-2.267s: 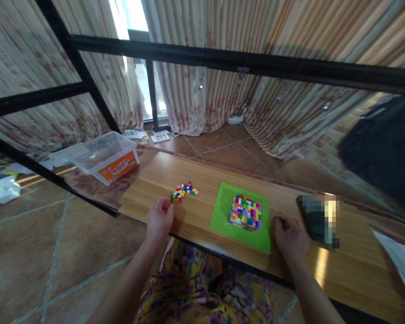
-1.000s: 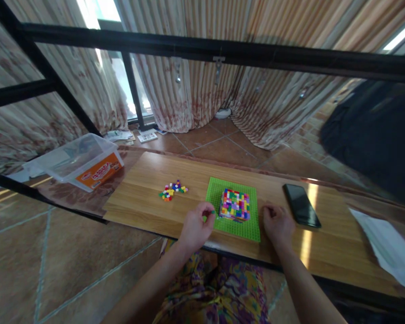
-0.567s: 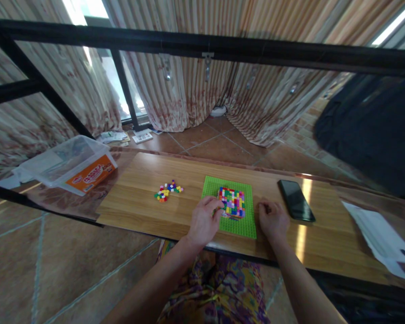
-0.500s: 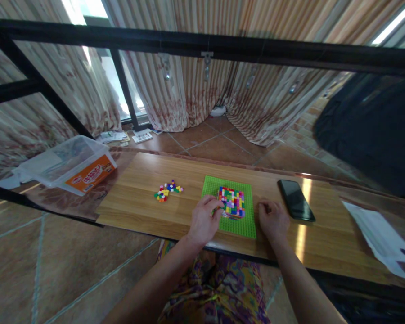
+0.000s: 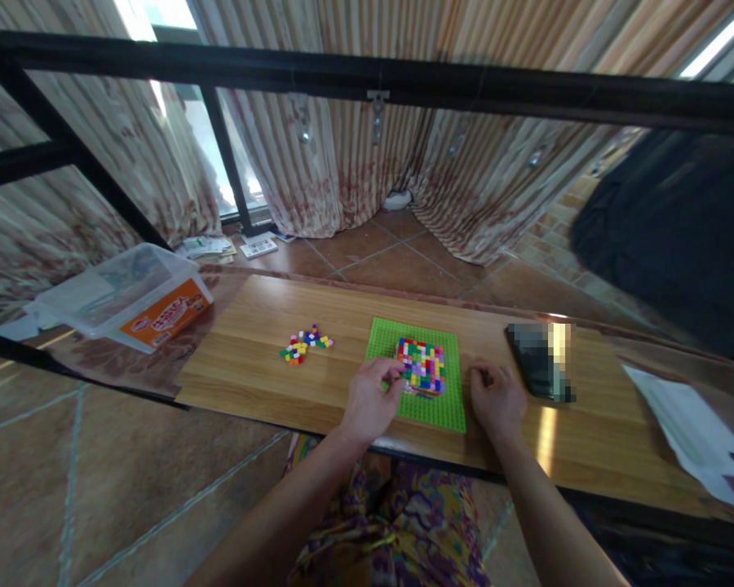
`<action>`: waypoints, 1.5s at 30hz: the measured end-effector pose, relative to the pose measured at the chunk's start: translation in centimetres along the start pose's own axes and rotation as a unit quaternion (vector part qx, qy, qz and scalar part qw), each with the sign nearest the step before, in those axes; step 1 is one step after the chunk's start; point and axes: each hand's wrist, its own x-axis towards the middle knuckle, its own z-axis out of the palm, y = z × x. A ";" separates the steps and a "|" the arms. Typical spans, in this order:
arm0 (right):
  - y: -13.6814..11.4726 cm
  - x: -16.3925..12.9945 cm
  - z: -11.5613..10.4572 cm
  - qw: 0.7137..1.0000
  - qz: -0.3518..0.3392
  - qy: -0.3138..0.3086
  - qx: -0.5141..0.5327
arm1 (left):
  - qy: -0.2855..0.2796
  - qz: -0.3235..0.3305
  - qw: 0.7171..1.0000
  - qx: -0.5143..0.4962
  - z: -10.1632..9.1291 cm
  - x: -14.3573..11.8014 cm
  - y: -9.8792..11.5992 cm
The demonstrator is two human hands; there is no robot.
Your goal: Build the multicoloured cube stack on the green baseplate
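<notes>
Both hands at a brick block on a green baseplate, centre of the worktop.

The long wooden worktop (image 5: 263,326) carries, in descending size: a clear plastic tub with an orange label (image 5: 128,297) at its far left, 1 flat green studded baseplate (image 5: 446,408) at centre, 1 square multicoloured block of small plastic bricks (image 5: 422,364) seated on that baseplate, and a loose heap of small coloured bricks (image 5: 304,345) well to the left. The left hand (image 5: 370,401) has its fingers (image 5: 393,372) curled against the block's left edge; whether they pinch a brick cannot be told. The right hand (image 5: 495,401) rests closed and empty just right of the baseplate. Judgement: the block is light, rigid and smooth-sided, liable to shed bricks; best held by 2 opposite side walls.
</notes>
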 end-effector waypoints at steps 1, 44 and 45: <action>0.0 0.0 0.0 1.000 0.000 -0.001 -0.001 | 0.004 -0.003 1.000 -0.009 0.0 0.0 -0.1; 0.8 0.1 0.4 1.000 -0.013 -0.008 -0.010 | 0.153 -0.037 0.941 0.300 -8.4 1.2 -4.8; 0.9 0.1 0.4 1.000 -0.015 -0.007 -0.010 | 0.154 -0.043 0.926 0.341 -9.2 1.5 -5.0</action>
